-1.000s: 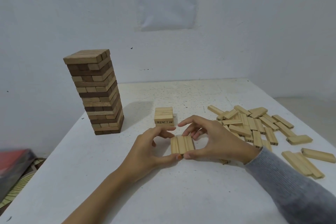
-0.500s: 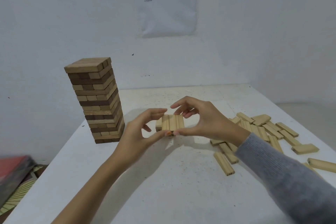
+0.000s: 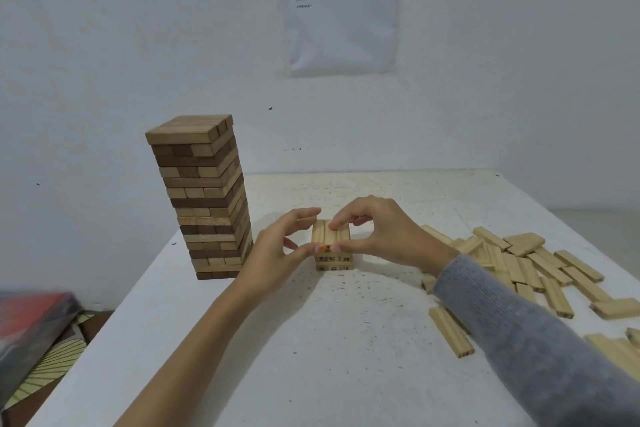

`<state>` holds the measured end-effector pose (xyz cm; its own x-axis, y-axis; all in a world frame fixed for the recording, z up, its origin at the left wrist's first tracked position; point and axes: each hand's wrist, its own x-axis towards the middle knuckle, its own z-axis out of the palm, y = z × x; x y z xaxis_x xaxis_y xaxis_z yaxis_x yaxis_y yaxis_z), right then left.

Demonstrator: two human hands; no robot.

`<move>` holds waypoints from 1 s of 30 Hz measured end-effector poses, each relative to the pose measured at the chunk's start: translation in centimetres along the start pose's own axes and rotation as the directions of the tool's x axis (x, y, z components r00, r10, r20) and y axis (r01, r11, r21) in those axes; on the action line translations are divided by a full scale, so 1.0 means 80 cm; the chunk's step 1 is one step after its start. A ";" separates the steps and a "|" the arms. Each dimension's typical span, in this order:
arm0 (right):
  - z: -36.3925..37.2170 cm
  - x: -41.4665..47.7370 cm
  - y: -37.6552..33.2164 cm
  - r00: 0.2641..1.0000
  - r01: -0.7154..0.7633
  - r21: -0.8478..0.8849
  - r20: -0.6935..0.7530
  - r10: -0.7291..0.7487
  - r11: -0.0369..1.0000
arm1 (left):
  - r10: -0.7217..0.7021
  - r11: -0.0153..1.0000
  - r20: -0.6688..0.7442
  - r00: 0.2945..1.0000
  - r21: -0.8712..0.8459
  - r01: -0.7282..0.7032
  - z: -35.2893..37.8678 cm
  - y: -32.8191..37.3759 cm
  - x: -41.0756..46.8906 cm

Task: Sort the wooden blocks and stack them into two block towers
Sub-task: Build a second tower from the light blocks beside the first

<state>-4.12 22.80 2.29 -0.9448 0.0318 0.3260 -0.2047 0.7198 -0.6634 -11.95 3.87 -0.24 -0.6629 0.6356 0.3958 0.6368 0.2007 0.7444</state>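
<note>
Nearest: my right arm in a grey sleeve comes in from the lower right, my bare left forearm from the lower left, both over the white table. A blurred red box sits off the table's left edge, low down.

A pair of light blocks lies flat side by side just left of the sleeve. The loose block pile is scattered flat on the table's right side, all light wood, with more at the bottom right edge.

Mid-table: my left hand and right hand both pinch the three-block layer. Thumbs meet at its near edge. The left index reaches along its far left side and the right fingers curl onto its top. The layer is level, its blocks running away from me, right on top of the short stack. Can't tell whether it's fully seated. The stack's near faces carry printed numbers, and it stands at table centre.

Left of my hands, apart from them: the tall tower, upright, mixed dark and light blocks, near the table's left edge.

Far: a printed sheet on the white wall.
</note>
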 end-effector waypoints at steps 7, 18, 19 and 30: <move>0.001 0.000 0.006 1.000 -0.012 -0.009 -0.002 0.012 1.000 | -0.019 1.000 0.012 1.000 -0.005 0.019 0.003 -0.001 0.000; 0.007 -0.001 0.013 0.998 -0.055 0.001 -0.006 0.055 0.998 | -0.053 0.997 0.065 0.996 0.051 0.050 0.004 -0.002 0.000; 0.007 -0.002 0.012 0.998 -0.060 0.001 -0.006 0.060 0.998 | -0.055 0.997 0.066 0.996 0.053 0.051 0.004 -0.003 0.000; -0.007 -0.015 -0.004 0.972 -0.200 0.258 -0.067 0.224 0.945 | -0.067 0.997 0.034 0.997 0.042 0.066 0.004 0.007 -0.008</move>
<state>-2.74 22.90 2.51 -0.9474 0.2383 0.2137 -0.0706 0.4955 -0.8657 -11.07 3.81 -0.22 -0.6905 0.6454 0.3265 0.6078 0.2730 0.7457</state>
